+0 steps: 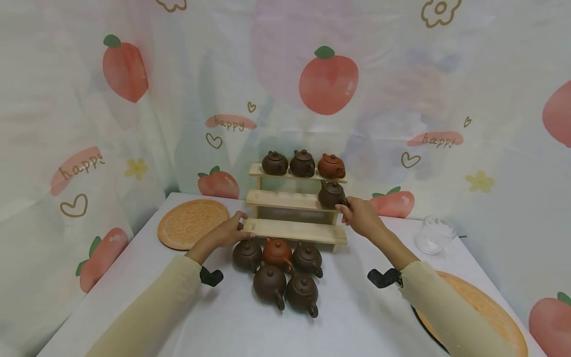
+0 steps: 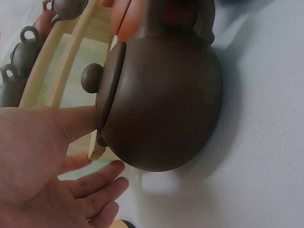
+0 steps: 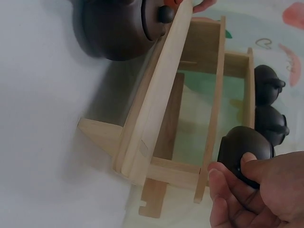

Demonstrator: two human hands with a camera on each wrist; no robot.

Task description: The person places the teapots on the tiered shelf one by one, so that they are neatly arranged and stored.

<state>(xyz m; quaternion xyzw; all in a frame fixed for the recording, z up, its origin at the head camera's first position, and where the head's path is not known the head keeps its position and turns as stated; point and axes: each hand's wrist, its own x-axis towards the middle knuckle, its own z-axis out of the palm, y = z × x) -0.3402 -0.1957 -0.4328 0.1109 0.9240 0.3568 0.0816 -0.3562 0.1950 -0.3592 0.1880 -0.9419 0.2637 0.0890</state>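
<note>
At the right end of the wooden rack's (image 1: 290, 229) middle shelf (image 1: 285, 200) is a dark teapot (image 1: 331, 196) — its handle (image 1: 345, 202) pinched in the grip of the right hand (image 1: 363, 218), the body just left of the fingers. Its spout (image 1: 323, 186) points toward the rack's back left, so the long axis, spout to handle, runs slantwise across the shelf. The left hand (image 1: 227, 231) holds the left end of the rack's bottom shelf (image 1: 299, 231).

"How do the round, dark-brown clay-like teapots (image 1: 269, 283) look?"
"Smooth, mostly matt, faintly sheened."
"The pale three-tiered wooden stand (image 1: 292, 229)?"
"Smooth, matt, grain barely showing. The flat white tablecloth (image 1: 357, 317) looks finely woven."
</note>
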